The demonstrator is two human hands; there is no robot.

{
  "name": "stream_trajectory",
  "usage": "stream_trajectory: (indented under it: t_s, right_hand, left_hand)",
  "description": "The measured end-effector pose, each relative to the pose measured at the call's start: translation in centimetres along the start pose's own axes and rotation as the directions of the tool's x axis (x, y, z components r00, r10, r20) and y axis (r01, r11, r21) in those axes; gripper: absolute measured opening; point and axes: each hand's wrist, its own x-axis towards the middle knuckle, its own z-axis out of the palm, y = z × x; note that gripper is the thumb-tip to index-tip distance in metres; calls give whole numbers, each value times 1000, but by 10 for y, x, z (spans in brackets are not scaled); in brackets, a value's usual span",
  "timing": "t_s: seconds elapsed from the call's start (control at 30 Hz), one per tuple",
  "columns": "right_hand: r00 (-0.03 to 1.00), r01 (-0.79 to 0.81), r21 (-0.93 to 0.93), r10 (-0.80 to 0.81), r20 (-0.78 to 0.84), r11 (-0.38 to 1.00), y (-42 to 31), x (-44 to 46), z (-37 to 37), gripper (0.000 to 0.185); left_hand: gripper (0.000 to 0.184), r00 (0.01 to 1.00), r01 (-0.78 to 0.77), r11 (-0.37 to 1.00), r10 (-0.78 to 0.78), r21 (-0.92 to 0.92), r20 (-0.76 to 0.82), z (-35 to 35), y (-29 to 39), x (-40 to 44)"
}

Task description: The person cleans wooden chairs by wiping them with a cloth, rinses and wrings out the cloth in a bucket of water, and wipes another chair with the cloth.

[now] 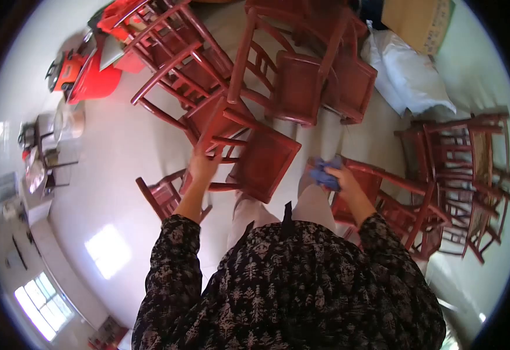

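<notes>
Head cam, L to R: at near L a bright window (44,306) is seen, w/ a patch of light thrown on the pale floor (103,175). At far L an orange-and-black case (67,71) is set beside a red basin (94,79). Approx. mid-L, a small chair (163,198) is partly hidden by the L forearm. The L hand (204,166) is blurred and is placed at the back of a dark red wooden chair (264,166), whose seat is seen just R of it, in front of the person's legs; whether its fingers are clamped on the wood can't be told. Beyond, in the far ctr, more red chairs (297,84) are grouped close tog. To the R, a crumpled blue cloth (325,172) is held by the R hand (346,178), fingers clamped on it, near the corner of another red chair (360,184). At far R a white sack (412,73) is seen next to a cardboard box (421,20); nearer, along the R edge, slatted chairs (459,175) are crowded tog.
</notes>
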Motion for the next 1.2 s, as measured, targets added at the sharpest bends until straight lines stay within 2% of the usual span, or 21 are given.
stream_trajectory:
  t_s: [0.03,0.1,0.17,0.27,0.37,0.47,0.5,0.53,0.6,0.67,0.73,0.8,0.83,0.9,0.93,0.97,1.03,1.07,1.13,1.17,1.2]
  right_hand:
    - [999,-16,88,20,-46,996,8,-26,-5,37]
    - [945,-49,163,99,-313,985,48,-61,-17,41]
    - [907,-48,239,142,-397,970,88,-90,-7,40]
    - [902,-87,291,200,-384,953,160,-91,16,39]
    - [944,-147,133,179,-276,980,176,-68,87,41]
    - [986,-50,108,66,-153,993,186,6,168,42]
    - [993,-5,-165,-15,-120,986,176,22,192,39]
    - [979,135,-219,-164,-122,966,176,34,221,44]
    - [963,-19,-541,-130,-236,841,145,20,268,60]
    - [823,-161,-646,-259,-505,746,164,36,272,76]
    - [790,-58,-636,-354,-501,770,178,34,249,74]
    - [749,27,-615,-424,-510,788,176,26,237,73]
    - [802,-29,-584,-330,-498,811,162,6,234,66]
    - [811,-92,-508,-232,-538,857,161,-35,221,60]
    - [832,-112,-537,-217,-511,836,164,-55,215,55]
    - [854,-125,-567,-203,-478,814,171,-73,212,50]
    - [756,-135,-539,-266,-598,832,206,-88,191,42]
    - [752,-157,-536,-252,-610,830,229,-101,192,40]
    - [715,-189,-502,-232,-660,844,268,-126,195,38]
    - [714,-224,-527,-230,-661,820,290,-136,202,38]
    - [714,-259,-549,-226,-663,795,308,-144,204,39]
  left_hand:
    - [72,981,30,953,30,303,-193,-4,-26,-5]
    - [73,983,69,909,10,412,-185,5,-85,3]
    - [65,917,186,976,-131,-114,377,31,-158,20]
    - [49,889,267,928,-132,-261,438,12,-137,5]
    - [43,863,324,879,-123,-350,491,12,-128,-6]
    - [56,740,486,797,-157,-358,654,9,-110,-39]
    - [59,716,502,781,-134,-371,685,24,-116,-51]
    - [65,692,557,666,-42,-496,720,35,-115,-65]
    - [75,611,612,633,2,-474,792,12,-78,-93]
    - [80,547,599,646,102,-473,831,12,-59,-114]
    - [81,513,634,575,189,-517,838,5,-42,-138]
    - [80,474,518,674,286,-526,833,7,-40,-153]
    - [79,460,430,720,345,-545,818,3,-46,-169]
    - [72,284,100,854,468,-511,837,-29,-51,-200]
    - [73,203,-268,896,410,-353,889,-14,-90,-188]
    - [75,164,-613,771,339,-174,926,-3,-138,-170]
    - [92,191,-911,409,281,63,941,-22,-178,-166]
    - [95,130,-933,336,-26,131,991,-37,-186,-166]
    - [91,-42,-986,-164,26,-37,999,-46,-241,-149]
    - [75,-29,-999,-36,240,-21,970,-45,-262,-145]
    - [69,40,-999,-1,185,41,982,-39,-260,-148]
